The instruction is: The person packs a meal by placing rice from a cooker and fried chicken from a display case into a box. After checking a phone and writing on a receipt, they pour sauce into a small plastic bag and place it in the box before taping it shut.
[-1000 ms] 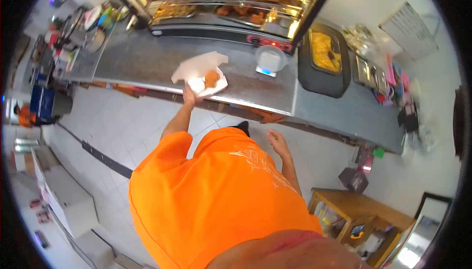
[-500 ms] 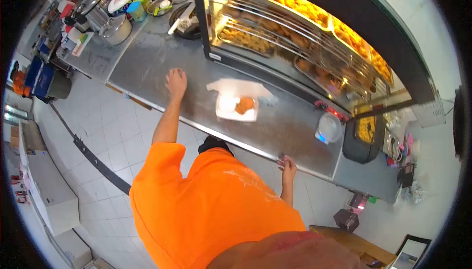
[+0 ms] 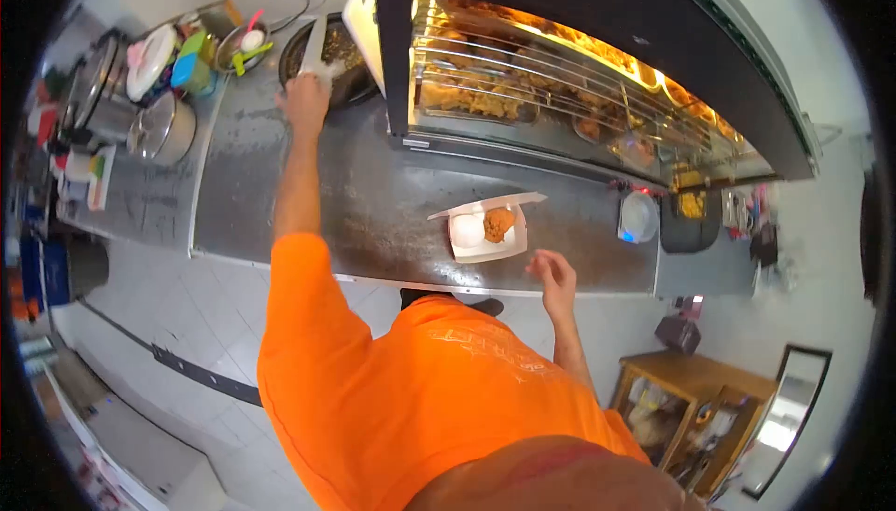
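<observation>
My left hand [image 3: 305, 102] is at the near end of a long, light-coloured utensil [image 3: 315, 44] lying across a round black pan [image 3: 347, 68]. Its fingers look curled over the handle, though they are slightly blurred. On the metal counter in front of me stands a white paper food box [image 3: 485, 256] with its lid raised. Inside it lie a rounded white mound [image 3: 468, 230] and a brown piece of fried food [image 3: 499, 224], side by side. Just right of the box hovers my right hand [image 3: 556, 278], fingers loosely bent and apart, holding nothing.
A lit glass warmer [image 3: 560, 100] with trays of fried food rises behind the counter [image 3: 373, 194]. Round clear lids or containers [image 3: 639, 217] and a black bin [image 3: 689, 226] stand at right. Pots [image 3: 163, 128] and a small bowl [image 3: 245, 47] crowd the left.
My left hand has gone from the bare counter to the utensil at the black pan. My right hand has risen from the counter's edge towards the box. The view has turned.
</observation>
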`<state>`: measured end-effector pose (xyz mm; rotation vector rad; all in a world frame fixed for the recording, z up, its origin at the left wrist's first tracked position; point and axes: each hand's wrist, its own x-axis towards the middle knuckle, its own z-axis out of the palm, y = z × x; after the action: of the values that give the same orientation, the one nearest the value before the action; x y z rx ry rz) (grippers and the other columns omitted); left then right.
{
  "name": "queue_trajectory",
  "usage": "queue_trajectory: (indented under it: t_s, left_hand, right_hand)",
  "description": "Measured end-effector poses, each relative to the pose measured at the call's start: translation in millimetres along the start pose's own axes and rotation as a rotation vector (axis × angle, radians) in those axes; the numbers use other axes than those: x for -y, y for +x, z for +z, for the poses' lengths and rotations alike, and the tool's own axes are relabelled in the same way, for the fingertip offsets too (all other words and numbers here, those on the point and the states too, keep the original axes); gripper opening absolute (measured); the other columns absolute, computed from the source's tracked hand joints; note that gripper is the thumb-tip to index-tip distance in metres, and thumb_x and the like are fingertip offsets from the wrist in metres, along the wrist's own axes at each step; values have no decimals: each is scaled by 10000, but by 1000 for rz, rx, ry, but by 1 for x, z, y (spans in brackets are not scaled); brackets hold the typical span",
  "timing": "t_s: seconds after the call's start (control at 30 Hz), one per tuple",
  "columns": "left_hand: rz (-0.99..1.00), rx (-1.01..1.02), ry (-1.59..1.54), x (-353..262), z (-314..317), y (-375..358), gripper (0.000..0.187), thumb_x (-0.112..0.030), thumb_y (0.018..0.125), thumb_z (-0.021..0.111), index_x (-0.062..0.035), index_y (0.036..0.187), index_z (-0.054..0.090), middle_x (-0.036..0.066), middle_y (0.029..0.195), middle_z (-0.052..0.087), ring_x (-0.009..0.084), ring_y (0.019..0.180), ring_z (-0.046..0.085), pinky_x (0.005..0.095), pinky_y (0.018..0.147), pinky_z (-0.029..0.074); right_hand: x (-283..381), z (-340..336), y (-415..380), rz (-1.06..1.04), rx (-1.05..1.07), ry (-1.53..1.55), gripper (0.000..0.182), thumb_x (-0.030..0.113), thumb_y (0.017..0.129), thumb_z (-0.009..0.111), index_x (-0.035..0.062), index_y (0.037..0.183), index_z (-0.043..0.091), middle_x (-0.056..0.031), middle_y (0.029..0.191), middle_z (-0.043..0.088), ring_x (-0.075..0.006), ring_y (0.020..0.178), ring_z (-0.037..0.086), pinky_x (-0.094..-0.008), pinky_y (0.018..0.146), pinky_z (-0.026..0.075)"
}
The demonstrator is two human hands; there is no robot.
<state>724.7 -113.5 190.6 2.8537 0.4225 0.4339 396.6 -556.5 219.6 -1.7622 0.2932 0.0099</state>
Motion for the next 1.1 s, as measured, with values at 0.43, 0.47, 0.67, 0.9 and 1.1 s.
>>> queue_trajectory:
  t_s: [0.43, 0.47, 0.67, 0.9, 1.1]
  left_hand:
    - [535, 411, -897, -118, -127, -309, 114, -95, 763, 678, -7, 835, 668, 148, 881, 656, 306, 818, 633, 367, 731, 495]
    - [584, 401, -891, -123, -122, -309, 119, -102, 757, 690, -6, 824, 670, 144, 874, 658, 297, 812, 635, 362, 721, 497]
    - [732, 748, -1055, -159, -100, -295, 165, -179, 778, 699, -27, 841, 691, 132, 904, 675, 263, 905, 635, 341, 799, 482]
    - [216, -246, -1071, -174, -95, -154, 660, -144, 778, 717, 33, 1297, 350, 208, 1256, 388, 341, 1183, 400, 415, 996, 327]
    - [206, -312, -1035, -204, -77, -151, 839, -154, 722, 752, 80, 1343, 239, 263, 1282, 314, 398, 1215, 338, 449, 1042, 266]
  right_hand:
    - [-9, 147, 55, 507, 206, 1122, 283, 267, 923, 552, 58, 1113, 572, -79, 997, 616, -191, 896, 607, -325, 763, 518]
    - [4, 136, 50, 507, 199, 1130, 283, 267, 923, 552, 58, 1113, 572, -79, 997, 616, -191, 896, 607, -325, 763, 518]
    - [28, 71, 29, 330, 96, 1311, 320, 276, 956, 485, 66, 1195, 517, -89, 1146, 581, -219, 1087, 547, -387, 910, 469]
    - [8, 18, 20, 80, -203, 1186, 381, 381, 950, 461, 63, 1135, 560, -101, 1164, 584, -232, 1123, 522, -388, 976, 410]
    - [25, 3, -29, 369, -377, 1257, 587, 499, 896, 509, 118, 1329, 400, -94, 1436, 317, -222, 1254, 394, -402, 1014, 347]
